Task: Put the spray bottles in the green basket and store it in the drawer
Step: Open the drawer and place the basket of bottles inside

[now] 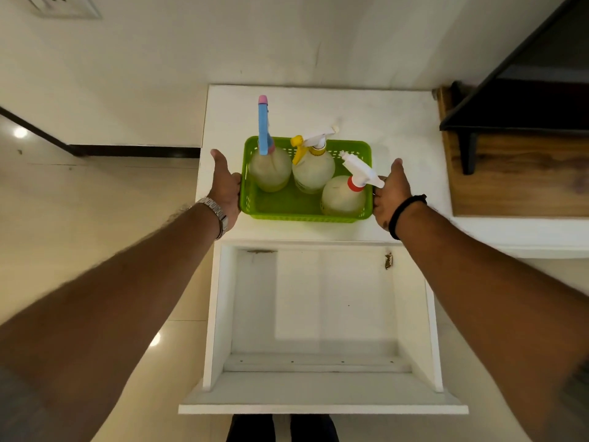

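The white drawer (318,314) is pulled out, nearest to the person. Behind it, on the white worktop (398,122), sits the green basket (287,208) with three spray bottles (314,169) standing inside. The left hand (224,186) and right hand (390,193) grip its two ends, fingers curled around the rim.

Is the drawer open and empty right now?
Open. The drawer is pulled fully out below the cabinet top, its white floor bare apart from a small scrap by the back right corner.
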A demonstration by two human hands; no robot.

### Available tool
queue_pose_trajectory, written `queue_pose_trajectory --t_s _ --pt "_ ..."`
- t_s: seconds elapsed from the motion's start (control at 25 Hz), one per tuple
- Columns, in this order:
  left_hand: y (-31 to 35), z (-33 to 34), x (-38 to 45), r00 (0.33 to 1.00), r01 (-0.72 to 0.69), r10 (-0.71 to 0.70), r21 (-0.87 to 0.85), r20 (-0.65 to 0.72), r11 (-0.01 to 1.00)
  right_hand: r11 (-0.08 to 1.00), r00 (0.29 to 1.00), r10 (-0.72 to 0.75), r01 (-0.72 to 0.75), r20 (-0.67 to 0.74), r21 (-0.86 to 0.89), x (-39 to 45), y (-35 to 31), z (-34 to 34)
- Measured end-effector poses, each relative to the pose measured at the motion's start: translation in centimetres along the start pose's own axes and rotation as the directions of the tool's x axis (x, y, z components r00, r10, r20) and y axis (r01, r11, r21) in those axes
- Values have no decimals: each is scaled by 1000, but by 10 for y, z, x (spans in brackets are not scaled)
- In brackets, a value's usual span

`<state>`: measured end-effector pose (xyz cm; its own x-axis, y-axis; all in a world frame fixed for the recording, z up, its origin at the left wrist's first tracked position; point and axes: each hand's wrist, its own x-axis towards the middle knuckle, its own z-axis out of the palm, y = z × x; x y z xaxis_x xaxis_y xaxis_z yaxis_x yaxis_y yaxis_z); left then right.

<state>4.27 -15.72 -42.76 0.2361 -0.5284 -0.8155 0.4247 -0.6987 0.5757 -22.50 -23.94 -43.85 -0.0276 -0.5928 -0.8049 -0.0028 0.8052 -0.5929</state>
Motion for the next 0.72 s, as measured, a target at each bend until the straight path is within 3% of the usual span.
queue_pose_trajectory --t_s 0.28,0.48,0.72 --pt "-19 -13 -24 994 -56 60 -53 87 997 994 998 -69 69 1 79 -34 18 -5" --pt "-85 -63 -69 985 -57 76 -123 156 991 983 990 -78 56 121 176 -81 78 -28" --pt "-203 -103 -113 999 37 -39 -84 -27 996 982 993 -6 -17 118 190 -120 212 -50"
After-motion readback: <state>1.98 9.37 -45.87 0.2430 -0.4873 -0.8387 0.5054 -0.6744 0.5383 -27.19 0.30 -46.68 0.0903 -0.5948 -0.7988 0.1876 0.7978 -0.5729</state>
